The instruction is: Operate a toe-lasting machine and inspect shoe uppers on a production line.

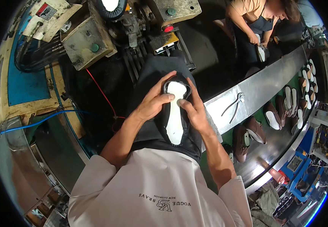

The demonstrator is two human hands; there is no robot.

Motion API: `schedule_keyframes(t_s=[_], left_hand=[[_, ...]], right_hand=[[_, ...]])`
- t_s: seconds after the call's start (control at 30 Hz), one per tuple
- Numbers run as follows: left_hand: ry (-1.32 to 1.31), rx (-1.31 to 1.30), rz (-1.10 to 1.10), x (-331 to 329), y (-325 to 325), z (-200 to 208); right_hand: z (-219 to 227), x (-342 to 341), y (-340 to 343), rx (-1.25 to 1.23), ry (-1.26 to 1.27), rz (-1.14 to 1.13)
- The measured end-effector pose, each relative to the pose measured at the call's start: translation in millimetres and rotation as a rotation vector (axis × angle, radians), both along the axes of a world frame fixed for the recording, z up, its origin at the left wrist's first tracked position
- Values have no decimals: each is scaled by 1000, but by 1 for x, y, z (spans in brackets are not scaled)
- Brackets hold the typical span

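Observation:
A black shoe upper with a white sole-shaped insole board (pixel 175 120) facing up lies over my lap, its wide end away from me. My left hand (pixel 157 99) grips its left edge near the wide end, thumb on the white board and fingers round the black rim. On the opposite edge my right hand (pixel 195 109) holds it the same way, its thumb also pressing on the board. Both hands are closed on the shoe. The fingertips underneath are hidden. To the right, a pair of lasting pincers (pixel 240 97) rests on the metal ledge (pixel 224 108), touched by neither hand.
Ahead stands a machine with a greasy metal box (pixel 83 49) and a red button (pixel 168 28). Several brown shoes (pixel 242 142) and white-soled uppers line the bench at right. A co-worker (pixel 253 22) holds another shoe. A blue hose (pixel 39 121) crosses the left.

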State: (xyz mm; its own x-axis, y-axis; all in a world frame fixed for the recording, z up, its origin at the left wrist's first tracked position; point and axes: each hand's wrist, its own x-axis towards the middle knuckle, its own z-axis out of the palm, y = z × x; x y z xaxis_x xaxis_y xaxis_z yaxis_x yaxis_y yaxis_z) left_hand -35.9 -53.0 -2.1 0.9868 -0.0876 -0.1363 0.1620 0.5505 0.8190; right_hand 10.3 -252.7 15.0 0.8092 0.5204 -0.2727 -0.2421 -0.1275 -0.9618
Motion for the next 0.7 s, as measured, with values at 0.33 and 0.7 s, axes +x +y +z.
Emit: schedule_keyframes(t_s=[0.33,0.7], left_hand=[[66,413,195,-6,-45,-15],[-3,1062,441,28,-11,-31]], right_hand=[[-23,-2,-4,-151,-163,-50],[39,-76,-31,-841,-869,440]])
